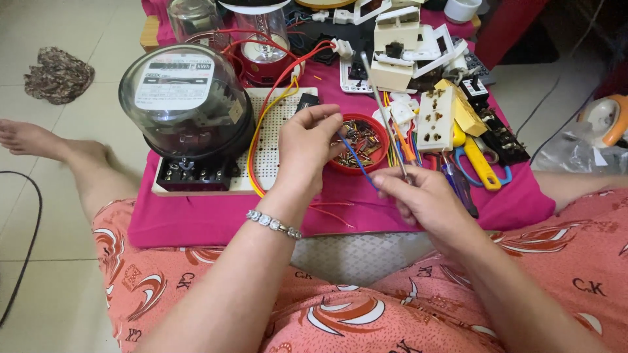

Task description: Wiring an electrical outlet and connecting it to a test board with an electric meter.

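Blue wire (356, 160), thin and short, bowed between my two hands just in front of the red dish of screws (358, 142). My left hand (307, 147) pinches its upper end, fingers curled shut on it at the dish's near-left rim. My right hand (422, 196) closes on the lower end, near-right of the dish, and also grips a slim metal screwdriver (383, 114) whose shaft slants up and away across the dish's right side. Left of the dish: white perforated board (271, 140) with yellow and red wires along its edge, domed electricity meter (186, 104) beyond. Right of the dish: white socket block (437, 119), pliers, loose fittings, tightly packed. Bare pink cloth (216, 219) lies nearer me than the dish. Both wrists raised, forearms converging from my lap.
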